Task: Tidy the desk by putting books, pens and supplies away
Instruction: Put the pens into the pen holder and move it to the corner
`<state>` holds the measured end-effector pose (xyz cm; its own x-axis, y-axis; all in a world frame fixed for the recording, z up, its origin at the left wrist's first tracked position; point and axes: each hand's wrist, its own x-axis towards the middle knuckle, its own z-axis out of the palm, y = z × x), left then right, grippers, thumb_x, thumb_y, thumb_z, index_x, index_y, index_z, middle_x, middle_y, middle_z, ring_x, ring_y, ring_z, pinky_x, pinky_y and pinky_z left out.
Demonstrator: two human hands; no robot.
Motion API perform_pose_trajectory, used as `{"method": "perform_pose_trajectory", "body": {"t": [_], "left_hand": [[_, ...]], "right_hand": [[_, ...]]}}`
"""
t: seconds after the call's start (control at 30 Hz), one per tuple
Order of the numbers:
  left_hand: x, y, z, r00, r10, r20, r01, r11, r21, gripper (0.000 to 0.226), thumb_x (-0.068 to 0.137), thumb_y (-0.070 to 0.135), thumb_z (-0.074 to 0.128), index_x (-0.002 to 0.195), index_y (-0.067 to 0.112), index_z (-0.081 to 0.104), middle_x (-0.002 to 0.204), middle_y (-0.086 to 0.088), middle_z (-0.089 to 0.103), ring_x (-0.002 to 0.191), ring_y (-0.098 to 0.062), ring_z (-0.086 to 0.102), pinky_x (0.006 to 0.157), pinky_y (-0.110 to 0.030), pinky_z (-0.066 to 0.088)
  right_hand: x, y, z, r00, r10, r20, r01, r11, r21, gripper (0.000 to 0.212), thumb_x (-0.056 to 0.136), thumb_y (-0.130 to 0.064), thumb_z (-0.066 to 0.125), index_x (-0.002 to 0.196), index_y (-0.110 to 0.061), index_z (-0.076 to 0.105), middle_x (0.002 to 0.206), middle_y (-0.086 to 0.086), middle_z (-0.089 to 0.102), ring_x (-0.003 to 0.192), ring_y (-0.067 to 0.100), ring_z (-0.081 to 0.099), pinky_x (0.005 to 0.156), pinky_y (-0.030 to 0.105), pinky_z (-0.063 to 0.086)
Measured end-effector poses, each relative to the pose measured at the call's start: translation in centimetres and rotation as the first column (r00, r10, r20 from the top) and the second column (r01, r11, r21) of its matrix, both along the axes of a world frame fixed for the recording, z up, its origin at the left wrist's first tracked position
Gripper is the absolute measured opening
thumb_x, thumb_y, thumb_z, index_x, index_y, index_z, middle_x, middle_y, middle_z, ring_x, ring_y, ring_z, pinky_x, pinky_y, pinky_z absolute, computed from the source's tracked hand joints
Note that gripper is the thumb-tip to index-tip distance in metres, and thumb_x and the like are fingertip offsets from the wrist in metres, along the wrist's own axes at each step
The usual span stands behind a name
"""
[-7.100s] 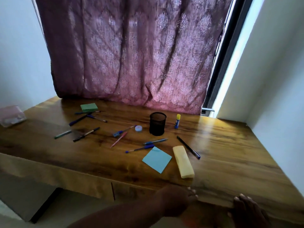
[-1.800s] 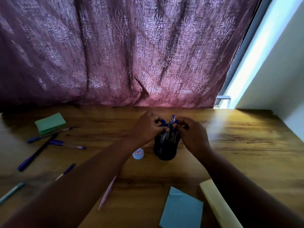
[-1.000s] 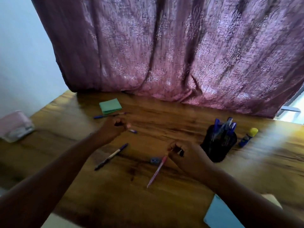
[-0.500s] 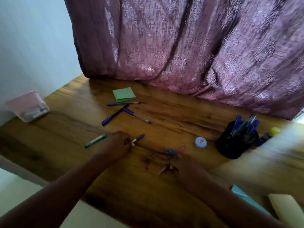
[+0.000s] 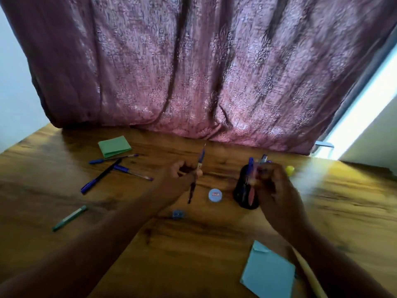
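My left hand (image 5: 179,176) is raised over the wooden desk (image 5: 193,244), closed on a blue pen (image 5: 201,157) held upright. My right hand (image 5: 277,190) is at the black pen cup (image 5: 243,193), gripping a pink pen (image 5: 251,193) that points down in front of the cup. The cup holds several blue pens. Loose on the desk at the left lie three blue pens (image 5: 101,178) and a green pen (image 5: 69,218). A green sticky pad (image 5: 113,146) lies at the back left, a blue sticky pad (image 5: 268,274) near the front right.
A small round blue-lidded tub (image 5: 215,195) and a blue sharpener (image 5: 177,214) lie between my hands. A yellow-capped glue stick (image 5: 289,170) stands behind the cup. A pale yellow case (image 5: 307,274) edge shows under my right arm. A maroon curtain (image 5: 204,72) hangs along the back.
Both hands have lifted pens off the desk. The left hand has risen with the blue pen, the right hand has carried the pink pen over to the cup. The view swung right.
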<state>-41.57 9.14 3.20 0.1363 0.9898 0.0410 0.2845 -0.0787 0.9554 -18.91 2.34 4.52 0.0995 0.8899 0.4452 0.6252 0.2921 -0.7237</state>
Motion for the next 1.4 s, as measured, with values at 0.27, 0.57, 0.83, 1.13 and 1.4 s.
{"method": "perform_pose_trajectory", "body": {"t": [0.27,0.57,0.83,1.13,1.4], "left_hand": [[12.0,3.9,2.9,0.973,-0.131,0.188,0.125,0.991,0.043,0.009,0.086,0.012,0.070,0.090,0.010,0.062,0.083,-0.011,0.068,0.070,-0.017,0.066,0.068,-0.036,0.057],[14.3,5.0,-1.1,0.937,-0.164,-0.309,0.203,0.974,0.100,0.021,0.080,0.035,0.074,0.079,0.016,0.065,0.063,0.010,0.057,0.056,-0.002,0.050,0.054,-0.025,0.040],[13.8,5.4,-2.9,0.877,-0.083,-0.473,0.214,0.949,0.230,0.015,0.079,0.034,0.073,0.072,0.029,0.062,0.081,0.010,0.051,0.076,-0.010,0.053,0.061,-0.027,0.042],[9.7,4.6,-3.0,0.940,-0.051,-0.338,0.115,0.978,0.172,0.019,0.083,0.040,0.070,0.085,0.021,0.066,0.079,0.013,0.061,0.064,0.004,0.050,0.057,-0.015,0.037],[-7.5,5.7,-2.8,0.846,0.212,-0.490,-0.190,0.977,0.096,0.015,0.090,0.037,0.061,0.087,0.022,0.064,0.081,0.005,0.066,0.076,-0.014,0.062,0.065,-0.031,0.049]], "right_hand": [[7.3,4.8,2.1,0.968,-0.213,-0.133,0.217,0.976,0.014,0.059,0.087,-0.014,0.062,0.128,-0.048,0.037,0.082,0.003,0.069,0.072,0.024,0.069,0.072,0.044,0.056],[6.9,6.5,-2.4,0.974,-0.228,-0.008,0.226,0.970,-0.089,0.057,0.088,-0.023,0.063,0.136,-0.035,0.033,0.087,-0.004,0.067,0.075,0.020,0.066,0.066,0.033,0.051],[7.0,6.4,-4.9,0.963,-0.177,0.204,0.200,0.975,-0.098,0.054,0.085,-0.027,0.067,0.132,-0.030,0.042,0.089,-0.007,0.061,0.087,0.019,0.056,0.075,0.032,0.043],[5.4,7.1,-3.3,0.915,-0.298,0.271,0.305,0.952,0.016,0.040,0.083,-0.029,0.067,0.119,-0.020,0.054,0.110,0.016,0.058,0.103,0.037,0.051,0.088,0.042,0.040],[-7.5,11.5,-0.1,0.967,0.164,0.197,-0.181,0.981,0.073,0.013,0.083,-0.026,0.057,0.090,-0.020,0.067,0.088,-0.007,0.063,0.084,0.018,0.060,0.074,0.035,0.050]]}}
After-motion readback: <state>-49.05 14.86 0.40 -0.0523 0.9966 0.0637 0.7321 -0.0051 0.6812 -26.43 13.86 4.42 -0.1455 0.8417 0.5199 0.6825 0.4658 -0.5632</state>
